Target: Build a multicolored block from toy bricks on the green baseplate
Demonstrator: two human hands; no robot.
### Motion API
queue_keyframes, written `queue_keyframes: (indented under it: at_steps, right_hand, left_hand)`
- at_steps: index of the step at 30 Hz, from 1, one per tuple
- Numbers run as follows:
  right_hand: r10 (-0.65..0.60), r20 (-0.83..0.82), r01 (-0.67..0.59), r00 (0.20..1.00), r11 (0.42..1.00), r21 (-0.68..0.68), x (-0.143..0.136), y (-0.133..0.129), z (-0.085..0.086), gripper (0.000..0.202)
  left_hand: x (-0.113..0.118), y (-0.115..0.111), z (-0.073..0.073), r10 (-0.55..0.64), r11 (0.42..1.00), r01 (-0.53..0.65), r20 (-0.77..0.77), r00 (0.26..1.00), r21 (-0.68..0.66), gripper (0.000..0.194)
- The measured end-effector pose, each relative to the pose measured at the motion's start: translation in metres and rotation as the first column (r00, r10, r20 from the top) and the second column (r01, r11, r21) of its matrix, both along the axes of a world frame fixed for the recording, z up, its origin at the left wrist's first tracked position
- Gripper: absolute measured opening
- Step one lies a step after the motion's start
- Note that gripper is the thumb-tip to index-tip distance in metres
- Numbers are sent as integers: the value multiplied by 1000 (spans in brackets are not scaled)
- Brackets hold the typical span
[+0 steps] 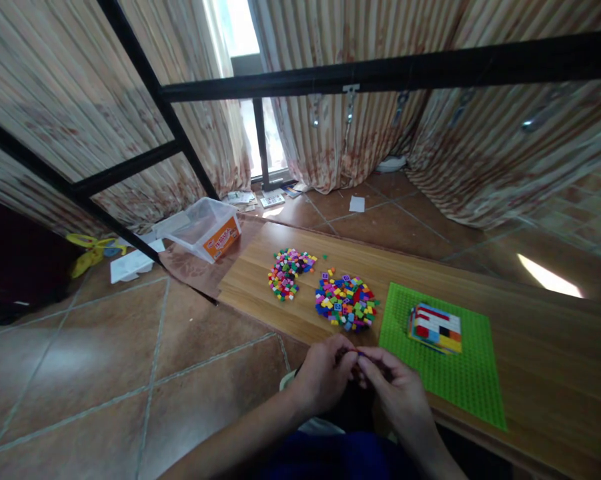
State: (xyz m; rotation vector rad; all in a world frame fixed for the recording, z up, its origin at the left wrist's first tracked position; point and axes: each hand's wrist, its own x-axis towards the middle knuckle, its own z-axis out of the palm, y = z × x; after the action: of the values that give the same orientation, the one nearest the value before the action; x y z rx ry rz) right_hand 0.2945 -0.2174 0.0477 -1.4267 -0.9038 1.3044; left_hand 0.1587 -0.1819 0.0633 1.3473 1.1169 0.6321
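My left hand (324, 371) and my right hand (399, 385) meet at the bench's near edge. Their fingertips pinch a small dark building brick (361, 354), mostly covered by the fingers, with a bit of orange beside it. Just beyond my hands lies a round pile of mixed building bricks (345, 301). To its left, smaller bricks (284, 273) form a curved heap. On the right, a green baseplate (473, 387) carries a low block built of bricks (436, 327), with white, red, yellow, blue and black on top.
The wooden bench (545, 373) runs off to the right. A clear plastic box (200, 227) with an orange label stands at its left end. A black metal frame (300, 83) crosses above, before striped curtains (360, 40). Papers (273, 200) and a white lid-like piece (135, 262) lie on the tiled floor.
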Motion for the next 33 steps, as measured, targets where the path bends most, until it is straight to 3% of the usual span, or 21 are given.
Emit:
queue_keyframes:
  at_steps: [2, 7, 10, 12, 15, 18, 24, 29, 33]
  right_hand:
    - [-35, -5, 35, 999, 999, 29, -4, -5, 0, 29]
    - [-220, -98, 222, 971, 975, 9, -14, -10, -9, 31]
    - [-352, -142, 351, 925, 936, -33, -8, -8, -16, 36]
    - [-378, -122, 374, 918, 926, -58, 0, -5, -19, 38]
    - [-289, -7, 288, 957, 956, -61, 13, 0, -20, 39]
    - [-206, 212, 209, 955, 978, 7, 22, 14, -16, 37]
    - [-170, 629, 53, 759, 978, 200, 31, 71, -3, 31]
    - [-91, 820, -80, 565, 983, 164, 30, 110, -6, 30]
    - [-71, 856, -160, 511, 971, 176, 29, 122, -14, 29]
  left_hand:
    - [3, -5, -1, 11, 1000, -11, -20, 1000, 9, 15]
    - [16, -18, -14, 177, 984, -176, 57, 983, -27, 17]
    - [17, -17, -23, 258, 965, -250, 130, 957, -77, 15]
    - [11, -11, -25, 274, 959, -256, 175, 946, -119, 14]
    - [-4, 8, -26, 273, 960, -257, 166, 947, -114, 15]
    - [-17, 34, -25, 312, 950, -309, 69, 948, -50, 11]
    - [-17, 66, -21, 315, 949, -307, 141, 939, -76, 14]
    - [-16, 64, -21, 322, 925, -214, 353, 878, -313, 25]
    - [-23, 64, -24, 354, 860, -80, 477, 804, -504, 31]
